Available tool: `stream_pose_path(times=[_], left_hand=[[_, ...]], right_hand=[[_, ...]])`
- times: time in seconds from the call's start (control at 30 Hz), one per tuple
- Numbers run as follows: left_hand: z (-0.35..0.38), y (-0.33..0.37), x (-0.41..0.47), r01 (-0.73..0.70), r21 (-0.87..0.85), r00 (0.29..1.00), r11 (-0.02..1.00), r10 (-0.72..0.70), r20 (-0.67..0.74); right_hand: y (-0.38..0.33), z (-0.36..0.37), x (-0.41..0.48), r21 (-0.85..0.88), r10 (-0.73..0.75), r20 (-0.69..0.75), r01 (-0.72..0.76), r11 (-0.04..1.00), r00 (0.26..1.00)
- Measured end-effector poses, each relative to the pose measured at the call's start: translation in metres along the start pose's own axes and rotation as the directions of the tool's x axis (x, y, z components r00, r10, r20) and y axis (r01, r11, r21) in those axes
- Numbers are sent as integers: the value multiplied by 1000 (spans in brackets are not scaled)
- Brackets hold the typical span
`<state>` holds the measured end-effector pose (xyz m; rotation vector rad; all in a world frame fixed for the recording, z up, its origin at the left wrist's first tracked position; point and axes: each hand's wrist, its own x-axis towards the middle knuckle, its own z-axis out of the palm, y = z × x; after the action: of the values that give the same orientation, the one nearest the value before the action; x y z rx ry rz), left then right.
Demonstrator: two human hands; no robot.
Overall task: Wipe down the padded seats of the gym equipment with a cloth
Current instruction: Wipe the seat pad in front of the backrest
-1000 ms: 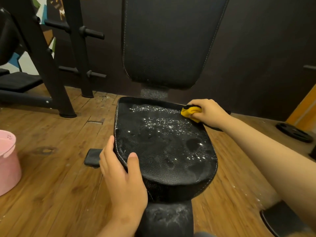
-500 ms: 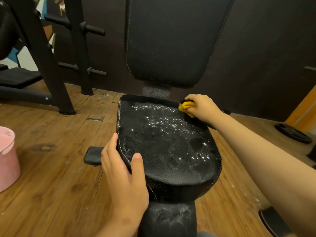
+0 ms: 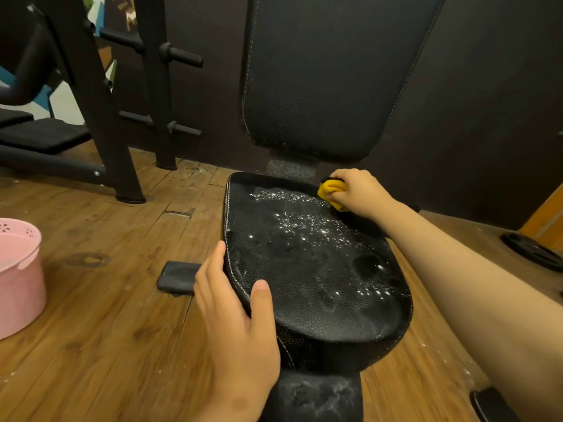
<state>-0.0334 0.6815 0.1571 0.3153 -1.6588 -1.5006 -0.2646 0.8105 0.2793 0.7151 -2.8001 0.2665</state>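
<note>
Head view — pink bucket [image 3: 18, 293] (contents unclear) stands left of seat [image 3: 304, 269].

Looks like a gym: padded seat [image 3: 304, 269] under upright backrest [image 3: 320, 71], black steel rack with pegs [image 3: 152, 86], weight plate [image 3: 533, 249] on wooden plank floor [image 3: 106, 330].

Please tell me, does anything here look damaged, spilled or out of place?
Yes. The brown wooden plank floor has a gapped, uneven board left of the black padded seat and a dark ring stain. White smears mark the black seat post. The soapy drops on the seat fit the wiping.
</note>
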Motion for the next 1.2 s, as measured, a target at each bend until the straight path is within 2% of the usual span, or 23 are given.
stream_pose_path(times=[0.07, 0.17, 0.27, 0.37, 0.43, 0.53, 0.67, 0.77, 0.87, 0.93, 1.0, 1.07, 1.2], left_hand=[[0, -1, 1, -6, 10, 1000, 1000, 6, 2], [0, -2, 1, -20, 24, 1000, 1000, 20, 4], [0, -1, 0, -17, 19, 1000, 1000, 17, 4], [-1, 0, -1, -5, 15, 1000, 1000, 5, 9], [-1, 0, 0, -6, 23, 1000, 1000, 6, 7], [-1, -1, 0, -4, 29, 1000, 1000, 4, 9], [-2, -1, 1, 0, 26, 1000, 1000, 0, 16], [-2, -1, 1, 10, 32, 1000, 999, -11, 21], [-1, 0, -1, 15, 28, 1000, 999, -16, 16], [-1, 1, -1, 23, 20, 1000, 1000, -23, 13], [-1, 2, -1, 21, 21, 1000, 1000, -21, 10], [-1, 2, -1, 16, 23, 1000, 1000, -16, 8], [-1, 1, 0, 13, 30, 1000, 999, -14, 7]], right_hand=[[-11, -3, -16, 104, -114, 34, 110, 988, 993], [-15, -10, -35, 158, -246, 119, 227, 961, 962], [-4, -11, -21, 107, -170, 104, 159, 981, 980], [-7, -1, 2, 43, -14, 16, 14, 999, 1000], [-17, 7, 8, -3, 15, -20, -15, 1000, 1000], [-30, 10, -1, 66, -64, -18, 65, 996, 998], [-37, -2, -23, 193, -242, 95, 221, 956, 966], [-33, -7, -11, 125, -209, 131, 194, 973, 969], [-40, 4, 18, 81, -64, 54, 59, 995, 997], [-51, 12, 28, 45, -38, 28, 36, 998, 999], [-63, 16, 27, 59, -82, 15, 81, 995, 996], [-71, 16, 14, 145, -162, 8, 159, 977, 987], [-74, 5, -11, 210, -308, 114, 280, 937, 944]])
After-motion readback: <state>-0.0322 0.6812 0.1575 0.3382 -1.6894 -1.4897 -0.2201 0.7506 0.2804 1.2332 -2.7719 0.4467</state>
